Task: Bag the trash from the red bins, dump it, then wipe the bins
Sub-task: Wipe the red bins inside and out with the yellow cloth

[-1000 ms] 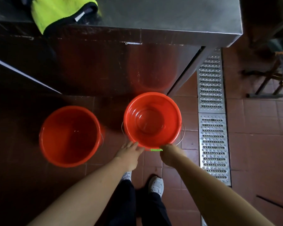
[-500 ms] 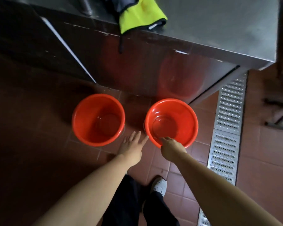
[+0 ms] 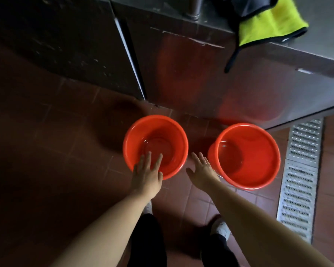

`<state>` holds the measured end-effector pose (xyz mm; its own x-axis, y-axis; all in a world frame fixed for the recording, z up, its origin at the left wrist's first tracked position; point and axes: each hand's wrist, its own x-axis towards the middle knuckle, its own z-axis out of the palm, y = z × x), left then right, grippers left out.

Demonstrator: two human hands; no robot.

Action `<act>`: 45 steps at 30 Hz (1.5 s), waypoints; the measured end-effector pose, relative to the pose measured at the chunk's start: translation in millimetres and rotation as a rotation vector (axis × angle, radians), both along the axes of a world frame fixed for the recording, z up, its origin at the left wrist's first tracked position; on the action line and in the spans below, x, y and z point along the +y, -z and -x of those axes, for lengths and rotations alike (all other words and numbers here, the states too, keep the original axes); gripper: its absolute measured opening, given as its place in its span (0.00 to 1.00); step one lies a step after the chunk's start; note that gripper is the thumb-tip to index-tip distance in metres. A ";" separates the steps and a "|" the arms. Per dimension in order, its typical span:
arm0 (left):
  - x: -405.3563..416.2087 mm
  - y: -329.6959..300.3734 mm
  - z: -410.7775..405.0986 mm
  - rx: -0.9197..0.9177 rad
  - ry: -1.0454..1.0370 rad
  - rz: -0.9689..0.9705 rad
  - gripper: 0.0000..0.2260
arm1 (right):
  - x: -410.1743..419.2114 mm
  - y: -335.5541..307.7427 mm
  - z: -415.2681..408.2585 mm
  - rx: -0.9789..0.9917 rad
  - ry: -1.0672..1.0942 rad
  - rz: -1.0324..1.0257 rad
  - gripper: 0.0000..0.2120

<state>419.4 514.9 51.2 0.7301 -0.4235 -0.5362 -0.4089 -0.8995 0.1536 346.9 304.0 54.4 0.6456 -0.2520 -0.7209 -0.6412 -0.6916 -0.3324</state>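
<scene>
Hands both spread and empty: left hand over the left bin rim, right hand nearest the right bin at three o'clock

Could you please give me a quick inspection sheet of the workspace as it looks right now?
Surface: dark red tiled floor, no trash seen on it.
Job's things: two round red plastic bins, left bin and right bin, upright, side by side, apart; no trash inside.
Clutter: yellow cloth with black edging on the steel counter, a corner hanging over the edge.
Grip: left hand open over the left bin's near rim; right hand open between the bins, holding nothing.
Cables: nothing seen.
Surroundings: perforated metal drain grate at right; steel cabinet fronts behind.
</scene>
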 end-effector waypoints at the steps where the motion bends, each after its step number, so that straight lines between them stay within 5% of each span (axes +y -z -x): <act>1: 12.9 3.4 -10.3 0.025 -0.028 0.005 0.31 | 10.8 2.3 -7.6 -0.008 0.082 -0.032 0.35; 9: 78.1 69.7 -122.7 0.233 -0.285 0.173 0.27 | 47.7 47.3 -54.0 -0.156 0.928 -0.408 0.31; 15: 81.2 142.5 -177.9 0.405 -0.650 0.325 0.26 | 30.6 115.5 -68.1 -0.033 1.358 -0.573 0.37; 23: 70.0 183.9 -207.7 0.662 -1.074 0.407 0.31 | 11.7 175.5 -68.5 -0.005 1.407 -0.608 0.29; 32: 77.8 162.4 -218.9 0.752 -1.252 0.435 0.38 | -15.5 158.0 -67.7 0.057 1.393 -0.606 0.37; 45: 43.5 -102.6 -180.7 0.758 -1.146 0.466 0.36 | -43.0 -113.1 -32.2 -0.006 1.366 -0.545 0.34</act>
